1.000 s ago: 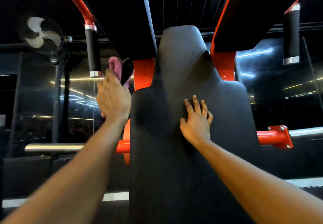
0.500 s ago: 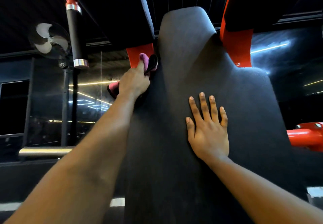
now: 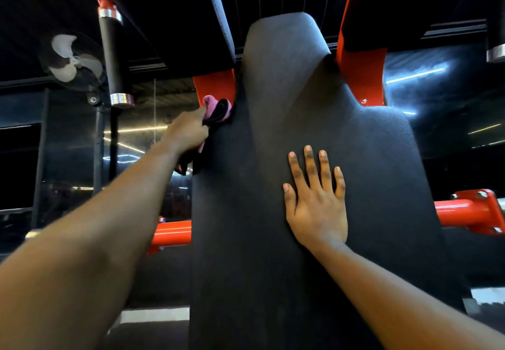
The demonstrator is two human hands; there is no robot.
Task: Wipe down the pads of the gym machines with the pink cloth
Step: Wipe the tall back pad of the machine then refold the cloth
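The left hand (image 3: 188, 128) reaches up to the left edge of the black back pad (image 3: 246, 240), its fingers curled round a bunched pink cloth (image 3: 210, 103) that is pressed against the pad's edge just below a red frame bracket (image 3: 216, 84). A dark fold of the cloth hangs under the hand. The right hand (image 3: 317, 207) lies flat on the pad's face, fingers (image 3: 310, 163) straight and slightly spread, holding nothing. A fan (image 3: 73, 58) stands at the far left.
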